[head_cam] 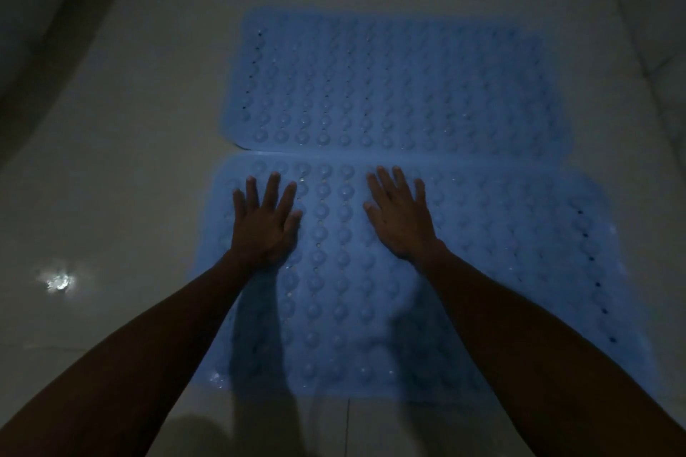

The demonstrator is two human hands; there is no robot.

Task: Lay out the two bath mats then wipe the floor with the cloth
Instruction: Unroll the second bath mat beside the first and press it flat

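Dim tiled floor (111, 145), pale and glossy, with a bright glint at 9 o'clock that suggests a wet or polished surface. Walls close in at 12 and 3 o'clock.

Two blue mats lie flat at frame centre. Far mat (393, 85) sits toward 12 o'clock; near mat (501, 271) runs from centre to 5 o'clock. Their long edges touch or nearly touch along a seam; I cannot tell which.

Left hand (265, 223) and right hand (399, 219) are both spread wide, palms down, flat on the near mat's far portion, gripping nothing.

Handling, my judgement: mats look like soft, floppy rubber, light, studded with suction bumps. They should grip once pressed, but may skate on a slick floor. I would lift by a corner or a short edge, not the middle.

Room: open floor from 7 to 10 o'clock, a strip at 6. Tight at 3 o'clock, where the near mat's edge runs near the wall.

No cloth in view. Mats look laid; wiping not yet begun.
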